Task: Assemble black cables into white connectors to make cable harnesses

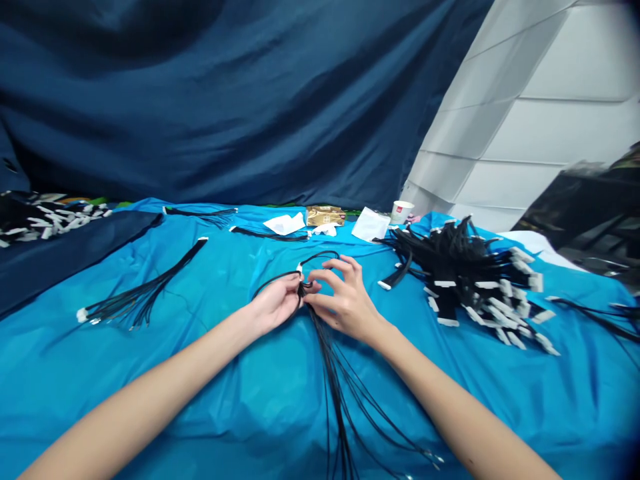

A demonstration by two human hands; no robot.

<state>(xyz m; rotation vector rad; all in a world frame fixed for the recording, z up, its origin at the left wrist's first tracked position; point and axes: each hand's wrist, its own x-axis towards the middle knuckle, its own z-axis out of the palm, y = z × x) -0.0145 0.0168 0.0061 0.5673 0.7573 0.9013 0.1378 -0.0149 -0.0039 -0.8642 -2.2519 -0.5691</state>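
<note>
Between my hands is a bundle of thin black wires (336, 373) with a white connector (300, 268) at its upper end. My left hand (277, 303) is closed around the wires just below that connector. The fingers of my right hand (345, 297) are curled and pinch at the same wires from the right side. One wire loops up above the connector, and another bends out to the left. The loose ends hang down toward the front of the cloth, some with small metal tips. What exactly the right fingertips grip is partly hidden.
Another wire harness (145, 287) lies on the blue cloth (240, 400) to the left. A large heap of black cables with white connectors (465, 267) rests at the right. Toward the back are a gold packet (325, 216), white papers (371, 223) and a paper cup (401, 212).
</note>
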